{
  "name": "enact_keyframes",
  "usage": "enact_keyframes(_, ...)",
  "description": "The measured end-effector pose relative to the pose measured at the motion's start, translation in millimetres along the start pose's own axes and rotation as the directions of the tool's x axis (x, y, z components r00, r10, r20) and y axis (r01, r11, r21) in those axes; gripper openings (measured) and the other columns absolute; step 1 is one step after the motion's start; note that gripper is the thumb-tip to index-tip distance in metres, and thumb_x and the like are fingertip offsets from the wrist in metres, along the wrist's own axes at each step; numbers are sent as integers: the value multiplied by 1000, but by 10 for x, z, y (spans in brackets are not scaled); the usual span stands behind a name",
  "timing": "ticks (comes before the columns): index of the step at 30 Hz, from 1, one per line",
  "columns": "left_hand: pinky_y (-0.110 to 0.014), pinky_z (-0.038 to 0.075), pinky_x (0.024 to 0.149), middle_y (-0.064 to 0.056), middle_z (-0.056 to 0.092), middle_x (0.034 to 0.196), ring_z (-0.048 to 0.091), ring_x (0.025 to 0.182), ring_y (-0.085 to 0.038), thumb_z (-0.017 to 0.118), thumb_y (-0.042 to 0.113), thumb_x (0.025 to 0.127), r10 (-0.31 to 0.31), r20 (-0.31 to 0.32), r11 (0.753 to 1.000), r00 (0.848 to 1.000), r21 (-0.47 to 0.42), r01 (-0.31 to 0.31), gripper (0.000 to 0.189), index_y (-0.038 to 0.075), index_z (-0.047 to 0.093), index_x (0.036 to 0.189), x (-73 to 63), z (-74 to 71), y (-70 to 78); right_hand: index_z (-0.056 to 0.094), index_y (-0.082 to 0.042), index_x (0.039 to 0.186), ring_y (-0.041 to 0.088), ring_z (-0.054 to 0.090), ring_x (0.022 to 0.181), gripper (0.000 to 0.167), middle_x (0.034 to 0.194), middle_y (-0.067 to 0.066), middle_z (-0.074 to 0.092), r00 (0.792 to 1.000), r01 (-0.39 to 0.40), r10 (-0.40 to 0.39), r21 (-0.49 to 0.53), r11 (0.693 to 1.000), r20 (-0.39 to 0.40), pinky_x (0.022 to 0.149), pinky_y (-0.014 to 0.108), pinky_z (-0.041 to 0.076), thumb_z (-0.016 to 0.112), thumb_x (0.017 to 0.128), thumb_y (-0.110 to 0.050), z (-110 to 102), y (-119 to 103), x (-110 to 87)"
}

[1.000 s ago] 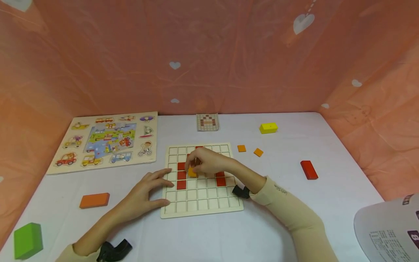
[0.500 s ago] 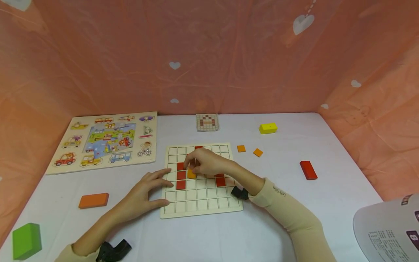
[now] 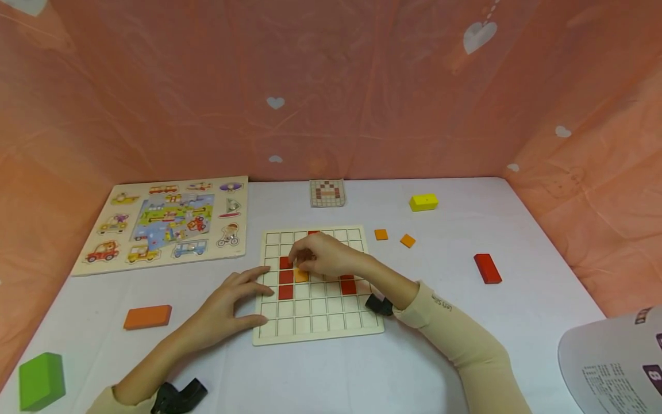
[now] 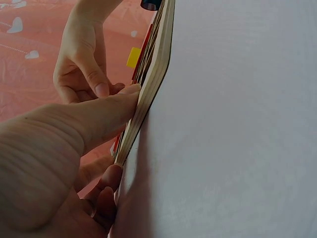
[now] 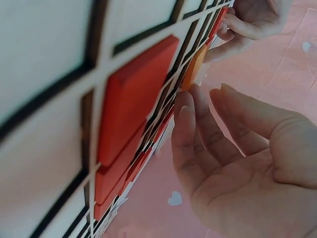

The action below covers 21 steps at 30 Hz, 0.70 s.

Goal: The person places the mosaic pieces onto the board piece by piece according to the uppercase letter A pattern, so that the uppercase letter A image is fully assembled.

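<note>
A square wooden grid board [image 3: 318, 322] lies in the middle of the white table, with several red tiles [image 3: 286, 292] in its cells. An orange tile [image 3: 301, 276] lies flat in a cell just right of the left red column. Over the board, my right hand [image 3: 328, 256] has its fingertips right at that tile; in the right wrist view, thumb and fingers stand apart, with fingertips at the tile's near edge. Spread fingers of my left hand [image 3: 227, 310] rest against the board's left edge, and its thumb [image 4: 111, 114] touches the rim in the left wrist view.
Two loose orange tiles [image 3: 381, 234] lie right of the board. A small pattern card [image 3: 328, 194] stands behind it. Around are a vehicle puzzle [image 3: 170, 224], an orange block [image 3: 147, 317], a green block [image 3: 42, 382], a yellow block [image 3: 424, 202] and a red block [image 3: 488, 268].
The orange tile under my right fingers has shifted slightly left and down and now lies level in its cell. My right fingers have moved slightly left; my left hand stays in place.
</note>
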State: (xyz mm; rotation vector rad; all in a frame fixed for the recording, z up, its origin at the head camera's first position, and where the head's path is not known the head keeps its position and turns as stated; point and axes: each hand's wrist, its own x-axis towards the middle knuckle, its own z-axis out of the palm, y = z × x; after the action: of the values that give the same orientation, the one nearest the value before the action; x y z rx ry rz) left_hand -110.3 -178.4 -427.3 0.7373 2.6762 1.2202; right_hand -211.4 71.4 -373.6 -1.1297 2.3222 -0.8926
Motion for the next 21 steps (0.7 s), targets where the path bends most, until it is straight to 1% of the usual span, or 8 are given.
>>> enact_keyframes(3, -63, 34, 104, -8, 42, 154, 38, 136, -36, 83, 29, 81, -3, 1, 1000, 1000, -1, 3, 38, 20, 70, 116, -4, -6, 5, 71, -2, 106, 12, 61, 86, 14, 95, 3, 70, 1000, 2, -3, -21, 1000, -5, 81, 22, 49, 64, 95, 0, -6, -9, -4)
enact_keyframes(6, -63, 35, 104, -8, 42, 154, 39, 135, -36, 82, 31, 82, -7, 4, 1000, 1000, 0, 7, 38, 20, 70, 116, -8, -9, 9, 72, -2, 107, 12, 61, 86, 14, 96, 4, 70, 1000, 4, -4, -16, 1000, -17, 80, 22, 49, 64, 96, -2, -28, -17, -19)
enact_keyframes(8, -63, 36, 104, -8, 41, 154, 39, 135, -36, 82, 31, 82, -9, 4, 1000, 1000, 1, 9, 38, 21, 70, 116, -9, -8, 7, 71, 0, 109, 12, 62, 87, 15, 99, 7, 71, 999, 7, -7, 11, 1000, -33, 80, 22, 50, 64, 96, -2, -61, -10, -45)
enact_keyframes(11, -62, 35, 104, -7, 41, 155, 38, 137, -36, 83, 30, 81, -11, 4, 1000, 1000, -1, 11, 38, 20, 70, 116, -1, -2, 0, 69, 3, 110, 14, 63, 87, 17, 102, 10, 71, 996, 18, -13, 58, 998, -84, 79, 23, 52, 65, 95, 0, -148, 51, -123)
enact_keyframes(14, -61, 35, 105, -8, 41, 155, 37, 138, -36, 84, 28, 81, -11, 2, 1000, 1000, -8, 11, 38, 20, 70, 116, 3, 2, 0, 68, 6, 111, 18, 63, 88, 20, 100, 14, 70, 989, 7, 9, 106, 994, -145, 80, 27, 53, 66, 92, 4, -286, 169, -255)
enact_keyframes(16, -61, 35, 105, -8, 41, 155, 37, 138, -36, 84, 27, 80, -13, 2, 1000, 1000, -9, 13, 38, 20, 70, 115, 5, 3, 4, 67, 7, 111, 22, 64, 90, 21, 98, 16, 70, 982, -4, 27, 122, 993, -186, 81, 33, 53, 66, 90, 5, -400, 293, -367)
enact_keyframes(19, -61, 35, 105, -8, 41, 155, 37, 138, -36, 84, 27, 80, -16, 2, 1000, 1000, -7, 16, 38, 20, 70, 115, 4, 3, 9, 65, 10, 112, 29, 63, 95, 24, 102, 21, 69, 976, -47, 80, 161, 986, -203, 86, 41, 53, 66, 89, 7, -593, 511, -551)
enact_keyframes(21, -61, 36, 105, -8, 41, 155, 37, 138, -36, 84, 28, 80, -18, 1, 1000, 1000, -5, 18, 38, 20, 70, 115, 1, 1, 11, 66, 9, 113, 32, 62, 99, 25, 105, 21, 69, 973, -83, 118, 178, 981, -201, 88, 44, 51, 67, 88, 7, -708, 676, -668)
